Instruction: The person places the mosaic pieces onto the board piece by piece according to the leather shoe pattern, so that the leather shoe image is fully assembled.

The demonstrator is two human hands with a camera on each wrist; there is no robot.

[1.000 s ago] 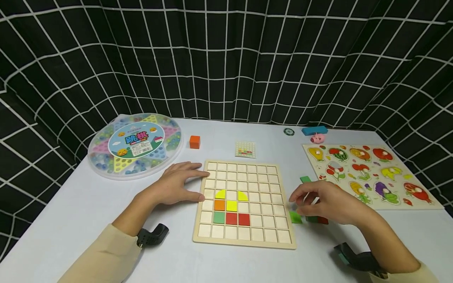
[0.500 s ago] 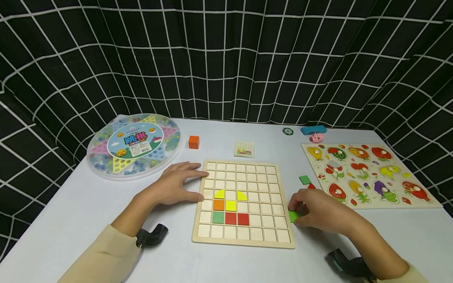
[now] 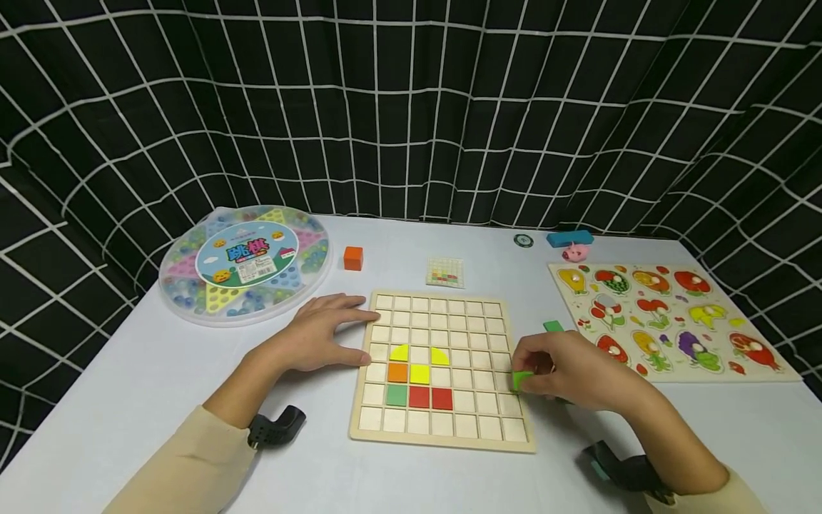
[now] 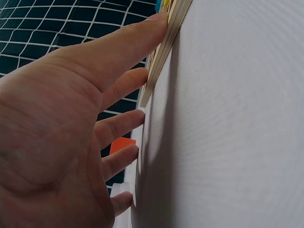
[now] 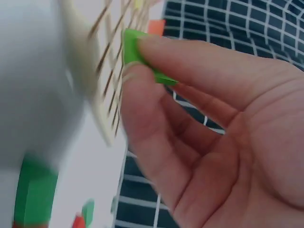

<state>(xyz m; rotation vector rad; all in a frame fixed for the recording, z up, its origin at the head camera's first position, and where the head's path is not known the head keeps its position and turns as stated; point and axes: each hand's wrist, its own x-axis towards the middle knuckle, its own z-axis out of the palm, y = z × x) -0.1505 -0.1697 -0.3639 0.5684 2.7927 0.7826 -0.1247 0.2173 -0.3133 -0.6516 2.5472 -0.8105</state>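
Hands at the wooden grid board [image 3: 443,368], one on each side. Left hand [image 3: 317,335] lies flat on the white table [image 3: 160,378], fingers straight and slightly spread, fingertips [image 4: 159,23] touching the board's left edge. Right hand [image 3: 571,371] pinches a bright green square tile [image 3: 521,380] between thumb and fingers, held over the board's right edge, about level with the second row from the near side; right wrist view is blurred, so whether the tile touches the board cannot be told.

Board: pale wood, thin, square recesses in a grid. Filled cells sit in the left-centre: two yellow quarter-round pieces [image 3: 399,353], an orange tile [image 3: 397,372], a yellow square [image 3: 420,373], a darker green tile [image 3: 397,395], two red tiles [image 3: 431,397]. Cells to the right of these and the whole far half are bare wood.

A loose green tile [image 3: 553,326] lies flat just beyond the right hand. Round clear plastic marble game [image 3: 245,263] far left, orange cube [image 3: 353,258] beside it, small pattern card [image 3: 445,272] behind the board, fruit peg puzzle [image 3: 668,318] at right.
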